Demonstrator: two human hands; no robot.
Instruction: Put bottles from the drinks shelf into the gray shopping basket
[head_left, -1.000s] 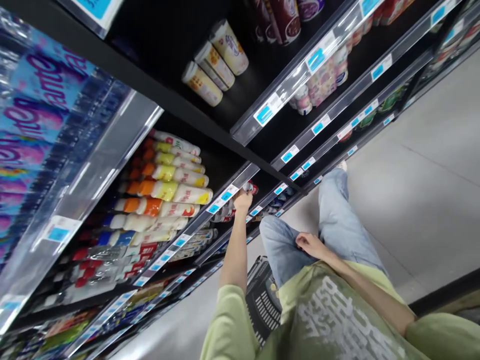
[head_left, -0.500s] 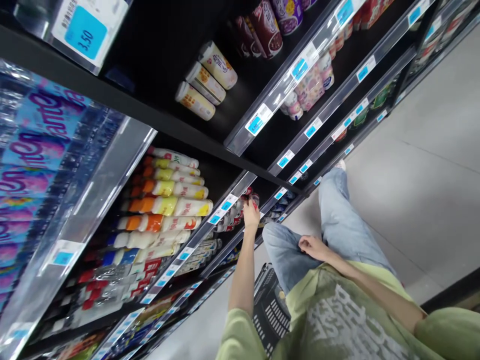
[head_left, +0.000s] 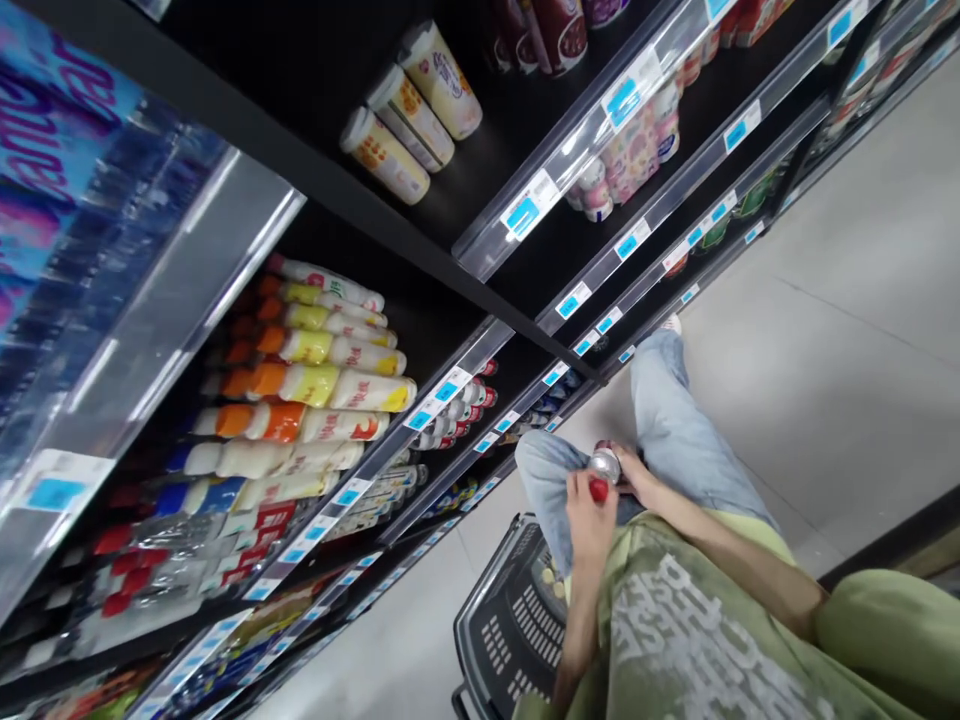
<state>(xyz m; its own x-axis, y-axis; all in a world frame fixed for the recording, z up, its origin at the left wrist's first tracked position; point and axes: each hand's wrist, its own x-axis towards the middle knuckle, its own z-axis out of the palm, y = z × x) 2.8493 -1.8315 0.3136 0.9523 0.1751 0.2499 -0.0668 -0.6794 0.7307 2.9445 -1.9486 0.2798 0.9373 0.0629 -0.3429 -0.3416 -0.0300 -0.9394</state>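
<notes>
My left hand (head_left: 589, 515) is closed round a small bottle with a red cap (head_left: 602, 472), held in front of my knees. My right hand (head_left: 634, 470) touches the bottle's other side, fingers curled on it. Both hands are above a black shopping basket (head_left: 517, 620) beside my legs in blue jeans. More small red-capped bottles (head_left: 461, 410) stand in a row on the shelf to the left.
Black store shelves (head_left: 480, 290) with blue price tags run along the left. They carry yellow and orange drink bottles (head_left: 330, 365), cups (head_left: 409, 115) and clear red-capped bottles (head_left: 172, 560). Grey aisle floor (head_left: 825, 330) lies to the right.
My left hand has drawn back from the shelf with a small red-capped bottle and come down to my lap. My right hand has lifted off my knee to meet it.
</notes>
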